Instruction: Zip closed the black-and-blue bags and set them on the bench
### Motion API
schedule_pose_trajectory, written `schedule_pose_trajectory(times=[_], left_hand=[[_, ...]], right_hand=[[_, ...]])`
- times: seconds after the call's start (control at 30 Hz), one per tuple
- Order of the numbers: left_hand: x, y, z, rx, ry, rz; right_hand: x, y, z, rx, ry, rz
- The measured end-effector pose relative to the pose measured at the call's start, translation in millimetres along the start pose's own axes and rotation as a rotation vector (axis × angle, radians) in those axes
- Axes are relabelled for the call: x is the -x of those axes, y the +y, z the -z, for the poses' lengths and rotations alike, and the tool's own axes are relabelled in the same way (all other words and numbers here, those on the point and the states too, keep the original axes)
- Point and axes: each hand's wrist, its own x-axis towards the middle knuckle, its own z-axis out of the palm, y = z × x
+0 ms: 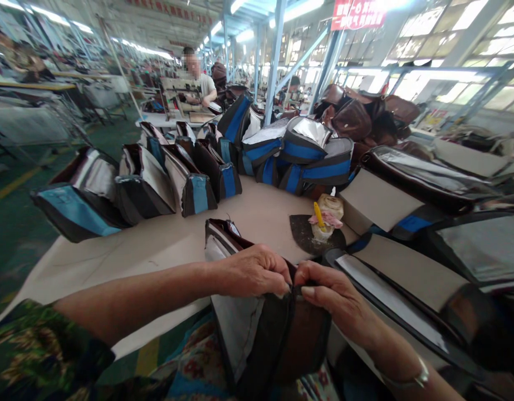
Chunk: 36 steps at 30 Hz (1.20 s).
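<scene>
A bag piece with dark edges, a whitish side and a brown panel stands at the table's near edge, partly over my lap. Both hands pinch its upper rim, close beside each other. My left hand has thumb and fingers closed on the dark edge. Just to the right, my right hand grips the same edge, thumb on the near side. Behind my left hand, the far end of the bag piece rises above the table. The seam between the fingertips is too small to make out.
On the pale table, a row of bag pieces stands at the left. Blue-striped ones are piled behind, more lie at the right. A glue pot with a yellow-handled tool sits on a dark pad. A person sits at a machine beyond.
</scene>
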Motion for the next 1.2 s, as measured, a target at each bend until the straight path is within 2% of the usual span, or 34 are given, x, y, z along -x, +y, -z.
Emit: schedule_pose_trajectory(times=[0.1, 0.2, 0.33, 0.53, 0.63, 0.73, 0.8, 0.9, 0.97, 1.07, 1.2], left_hand=[[1.2, 2.2, 0.7, 0.008, -0.013, 0.007], [1.1, 1.2, 0.8, 0.010, -0.036, -0.041], [0.3, -3.2, -3.0, -0.059, 0.016, -0.092], [1.3, -0.9, -9.0, -0.052, 0.081, 0.021], [2.9, 0.0, -8.6, -0.063, 0.078, -0.027], [4.5, -1.0, -8.6, -0.129, 0.104, -0.095], [5.6, -0.6, -9.0, -0.167, 0.117, -0.136], [7.2, 2.9, -8.4, -0.173, 0.094, -0.200], [8.2, 5.6, -6.1, -0.153, 0.054, -0.198], [9.3, 6.9, -0.4, -0.057, -0.032, -0.101], [9.4, 2.8, 4.8, 0.033, -0.078, -0.015]], right_hand=[[1.4, -2.1, -0.9, 0.035, 0.013, 0.021], [1.1, -2.5, -3.2, 0.056, 0.032, 0.039], [-1.4, -2.6, -5.7, 0.034, 0.036, 0.049], [-2.4, -3.4, -7.1, 0.012, 0.036, 0.063], [-1.0, -1.7, -9.4, 0.061, 0.067, 0.101], [0.4, 1.1, -15.0, 0.143, 0.152, 0.149], [1.3, 3.1, -19.5, 0.212, 0.240, 0.214], [3.5, 5.1, -23.0, 0.347, 0.331, 0.397], [6.4, 5.3, -21.7, 0.466, 0.314, 0.545], [12.8, 5.2, -16.4, 0.709, 0.253, 0.718], [21.8, 9.1, -10.6, 0.973, 0.214, 0.778]])
